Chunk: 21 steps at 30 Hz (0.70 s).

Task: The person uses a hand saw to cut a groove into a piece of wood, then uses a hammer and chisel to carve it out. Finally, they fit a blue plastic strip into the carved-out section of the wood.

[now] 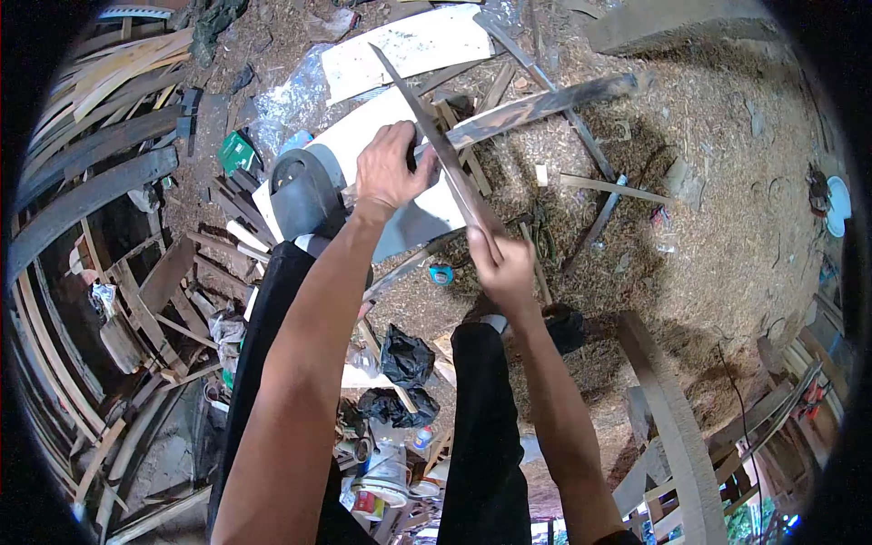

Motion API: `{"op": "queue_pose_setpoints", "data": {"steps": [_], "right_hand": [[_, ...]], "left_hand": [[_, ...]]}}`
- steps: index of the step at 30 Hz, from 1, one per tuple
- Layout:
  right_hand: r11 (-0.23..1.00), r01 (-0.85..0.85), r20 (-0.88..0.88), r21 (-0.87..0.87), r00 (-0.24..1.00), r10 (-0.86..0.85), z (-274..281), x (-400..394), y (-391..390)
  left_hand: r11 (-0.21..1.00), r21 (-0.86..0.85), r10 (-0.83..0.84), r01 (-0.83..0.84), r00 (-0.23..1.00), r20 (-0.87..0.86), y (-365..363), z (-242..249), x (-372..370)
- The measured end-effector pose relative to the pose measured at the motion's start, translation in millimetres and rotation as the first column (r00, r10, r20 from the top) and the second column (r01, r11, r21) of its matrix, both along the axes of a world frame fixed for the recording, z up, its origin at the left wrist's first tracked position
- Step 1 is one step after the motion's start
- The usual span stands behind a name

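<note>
My right hand (pixel 505 274) is closed around the grip end of a long handsaw (pixel 438 138), whose narrow dark blade points up and to the left. The blade lies across a dark-stained wooden strip (pixel 545 107), close beside my left hand (pixel 389 171). My left hand presses down with its fingers wrapped over the near end of that strip. Beneath it lies a white board (pixel 350 136). A black sandal (pixel 304 198) on a foot rests on the board, left of my left hand. My fingers hide part of the strip and the saw's grip.
Sawdust covers the ground (pixel 718 191). A blue tape measure (pixel 441 274) lies below the board, near black plastic bags (pixel 406 356). Stacked planks (pixel 100 154) line the left side. Loose sticks and a metal bar (pixel 590 145) lie ahead. A thick beam (pixel 672 427) stands lower right.
</note>
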State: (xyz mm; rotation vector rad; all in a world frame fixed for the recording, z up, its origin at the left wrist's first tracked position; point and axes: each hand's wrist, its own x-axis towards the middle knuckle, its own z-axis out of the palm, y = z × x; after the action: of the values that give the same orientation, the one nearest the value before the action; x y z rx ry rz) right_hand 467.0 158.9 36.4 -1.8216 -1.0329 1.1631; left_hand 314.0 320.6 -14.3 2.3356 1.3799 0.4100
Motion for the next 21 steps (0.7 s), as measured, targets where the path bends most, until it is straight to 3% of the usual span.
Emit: {"op": "queue_pose_setpoints", "data": {"steps": [2,3,7,10,13,15,16,19,21], "right_hand": [[1.0,0.007,-0.048,0.018,0.999,-0.006,-3.8,-2.4,6.9],[1.0,0.01,-0.048,0.022,0.999,-0.009,-6.6,-1.1,-3.1],[1.0,-0.001,0.055,0.01,0.998,0.0,-1.2,14.3,-93.6],[0.998,0.063,-0.036,0.023,0.997,-0.062,10.9,10.9,-99.4],[1.0,0.002,0.065,0.001,0.998,-0.002,-13.9,-0.3,-56.8],[0.999,0.039,-0.047,-0.011,0.998,-0.04,-1.9,-6.2,-4.8],[0.988,0.078,-0.035,0.135,0.997,-0.074,-12.7,-12.7,7.5],[0.984,0.05,0.02,0.174,0.998,-0.054,-10.3,-14.7,10.0],[0.986,0.063,0.016,0.157,0.998,-0.067,-9.0,-12.8,11.2]], "left_hand": [[0.999,0.052,-0.006,0.003,0.999,0.052,-0.5,0.0,0.3],[1.0,-0.013,0.002,-0.002,0.999,0.04,-0.7,2.7,0.1],[1.0,-0.003,0.006,-0.006,1.0,0.028,1.5,2.0,1.1],[0.999,-0.03,0.021,-0.02,1.0,0.018,-1.6,4.4,-0.7],[1.0,0.006,-0.005,0.005,1.0,0.009,1.8,3.0,2.3],[1.0,0.016,-0.001,0.001,1.0,0.016,-0.7,2.6,0.7],[1.0,0.017,-0.007,0.007,1.0,0.012,-1.2,2.7,0.2],[0.999,0.042,0.021,-0.023,0.999,0.041,-3.6,6.1,-0.9],[0.976,-0.098,0.202,-0.192,0.974,0.101,-2.5,7.2,2.2]]}}
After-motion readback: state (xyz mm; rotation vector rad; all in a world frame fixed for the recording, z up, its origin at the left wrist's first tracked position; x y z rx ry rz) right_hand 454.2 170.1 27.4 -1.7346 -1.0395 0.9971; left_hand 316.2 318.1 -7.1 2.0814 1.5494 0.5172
